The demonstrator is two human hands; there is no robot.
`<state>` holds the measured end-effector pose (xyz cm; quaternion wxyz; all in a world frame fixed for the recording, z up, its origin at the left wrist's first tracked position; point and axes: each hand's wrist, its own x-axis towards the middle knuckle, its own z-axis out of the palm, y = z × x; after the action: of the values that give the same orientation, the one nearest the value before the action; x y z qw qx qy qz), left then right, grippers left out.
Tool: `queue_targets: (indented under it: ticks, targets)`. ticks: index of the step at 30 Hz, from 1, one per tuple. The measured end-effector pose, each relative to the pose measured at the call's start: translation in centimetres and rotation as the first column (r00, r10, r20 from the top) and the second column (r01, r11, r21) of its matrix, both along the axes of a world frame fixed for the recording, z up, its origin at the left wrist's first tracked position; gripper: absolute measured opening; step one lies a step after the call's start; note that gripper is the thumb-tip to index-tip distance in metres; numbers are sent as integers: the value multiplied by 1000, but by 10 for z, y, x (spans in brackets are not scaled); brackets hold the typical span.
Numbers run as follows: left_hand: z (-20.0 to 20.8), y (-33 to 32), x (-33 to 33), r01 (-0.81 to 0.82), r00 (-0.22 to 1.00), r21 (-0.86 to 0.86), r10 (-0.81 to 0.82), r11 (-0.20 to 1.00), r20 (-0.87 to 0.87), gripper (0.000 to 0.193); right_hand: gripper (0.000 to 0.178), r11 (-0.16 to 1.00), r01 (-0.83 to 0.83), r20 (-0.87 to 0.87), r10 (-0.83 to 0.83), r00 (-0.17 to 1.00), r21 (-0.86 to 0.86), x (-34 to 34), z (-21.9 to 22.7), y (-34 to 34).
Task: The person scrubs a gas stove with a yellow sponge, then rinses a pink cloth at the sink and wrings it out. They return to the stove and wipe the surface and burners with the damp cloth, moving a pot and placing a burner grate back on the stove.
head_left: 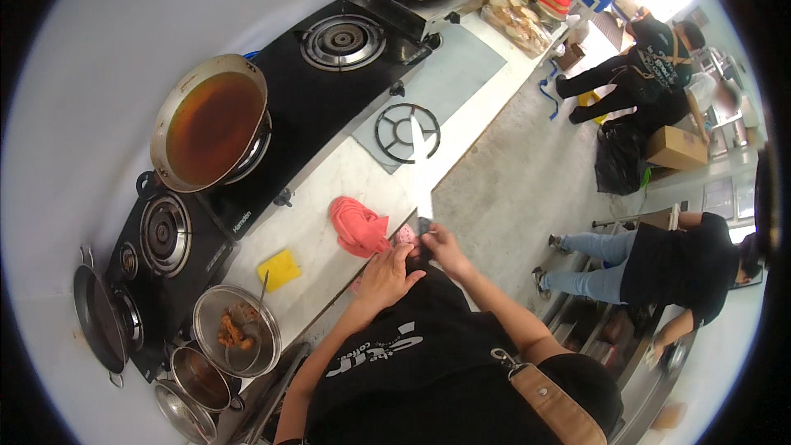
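Note:
My right hand (445,250) is closed round the dark handle of a kitchen knife (423,177). The long pale blade points away from me, its far end passing over a round black pan support (387,133) on the counter. Close to the knife handle is my left hand (384,278), fingers stretched out and thumb apart, back of the hand up; whether its fingertips touch the handle I cannot tell. A pink patterned patch (406,234) shows just beyond the hands, too small to name. A crumpled coral-red cloth (359,227) lies on the counter left of the knife.
Left on a black gas stove (305,107) stands a wide pan of brown liquid (216,128). Nearer are a yellow sponge cloth (279,270), a strainer with fried pieces (239,334) and pots. Two people (659,58) work at right; a cardboard box (680,148) is beside one.

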<state>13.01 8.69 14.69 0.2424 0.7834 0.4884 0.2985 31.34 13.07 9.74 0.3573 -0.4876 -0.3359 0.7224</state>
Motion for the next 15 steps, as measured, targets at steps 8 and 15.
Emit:
queue_targets:
  ticks: [8,15]
  targets:
    - [-34,22,-28,-294,955,-332,265,896,-133,48,31,998,50,761,-1,648,-41,144,-46,29]
    - [-39,43,-21,-405,910,-335,339,851,-238,44,33,997,-65,743,64,666,-27,155,-79,54]
